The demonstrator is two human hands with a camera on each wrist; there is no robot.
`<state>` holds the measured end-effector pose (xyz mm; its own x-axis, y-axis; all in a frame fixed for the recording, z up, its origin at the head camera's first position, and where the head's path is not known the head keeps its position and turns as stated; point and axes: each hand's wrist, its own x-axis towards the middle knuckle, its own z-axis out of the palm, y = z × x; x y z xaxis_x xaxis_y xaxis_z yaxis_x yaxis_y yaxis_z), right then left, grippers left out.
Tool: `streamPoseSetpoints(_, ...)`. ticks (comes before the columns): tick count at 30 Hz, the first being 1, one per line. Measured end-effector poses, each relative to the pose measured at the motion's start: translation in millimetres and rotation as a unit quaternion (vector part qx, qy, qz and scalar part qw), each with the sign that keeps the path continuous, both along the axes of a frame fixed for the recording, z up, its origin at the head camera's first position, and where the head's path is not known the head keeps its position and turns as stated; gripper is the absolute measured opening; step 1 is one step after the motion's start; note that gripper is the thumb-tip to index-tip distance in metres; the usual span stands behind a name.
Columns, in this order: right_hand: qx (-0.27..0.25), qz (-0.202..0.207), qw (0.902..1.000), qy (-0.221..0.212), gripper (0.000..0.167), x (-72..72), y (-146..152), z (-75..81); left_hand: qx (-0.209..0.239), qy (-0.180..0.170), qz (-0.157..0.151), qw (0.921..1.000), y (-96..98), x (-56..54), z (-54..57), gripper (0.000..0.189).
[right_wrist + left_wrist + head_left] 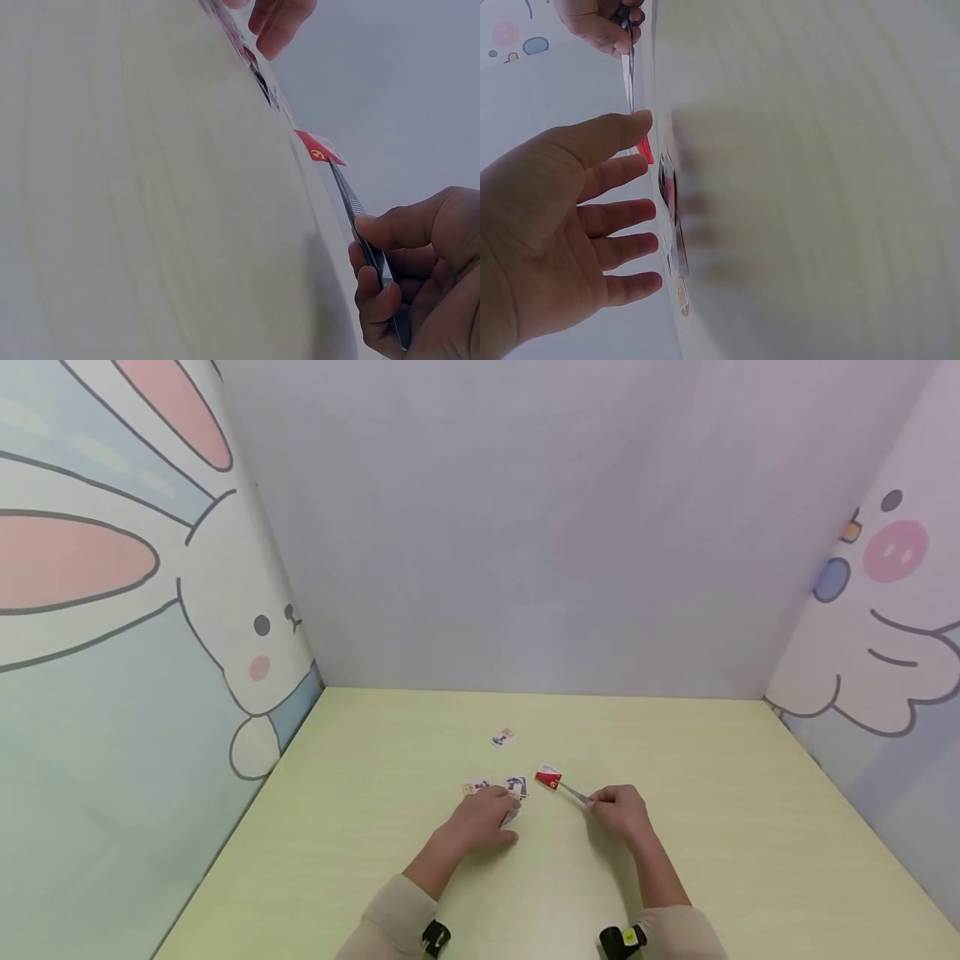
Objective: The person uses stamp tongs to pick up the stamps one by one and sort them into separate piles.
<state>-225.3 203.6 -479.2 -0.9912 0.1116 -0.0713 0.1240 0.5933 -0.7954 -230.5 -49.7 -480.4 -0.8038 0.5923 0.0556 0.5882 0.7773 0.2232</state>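
Observation:
My right hand (pixel 621 810) pinches a pair of metal tweezers (pixel 375 259) between thumb and fingers. At the tweezers' tips is a small red-and-white printed card (pixel 321 148) with a yellow emblem, raised at a slant in the right wrist view. To the left, my left hand (pixel 480 820) is spread low over several small printed cards (pixel 517 786), covering part of them. In the left wrist view its fingers (pixel 619 217) are apart and nearly straight, with the fingertips close to the cards. Another small card (pixel 502 738) lies alone farther back.
All of this is on a pale yellow table (pixel 750 827). A plain grey-lilac wall (pixel 525 527) stands behind it. Side panels carry a cartoon rabbit (pixel 247 652) on the left and a pink-snouted cartoon figure (pixel 896 552) on the right.

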Motion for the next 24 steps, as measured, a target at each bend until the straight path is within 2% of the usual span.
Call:
streamPoseSetpoints(6,0.006,-0.014,0.9999,-0.003,0.010,-8.0,1,-3.8,-0.014,0.005,0.006,0.9999,4.3,-2.9,0.2,0.040)
streamPoseSetpoints(15,0.004,-0.019,0.9998,0.001,0.012,-18.7,3,-6.8,-0.015,-0.017,0.026,0.9994,4.6,-2.7,3.8,0.043)
streamPoseSetpoints(24,0.006,-0.009,0.9999,0.013,0.013,-27.2,3,-7.5,-0.011,-0.046,0.042,0.9980,1.2,-1.2,1.0,0.046)
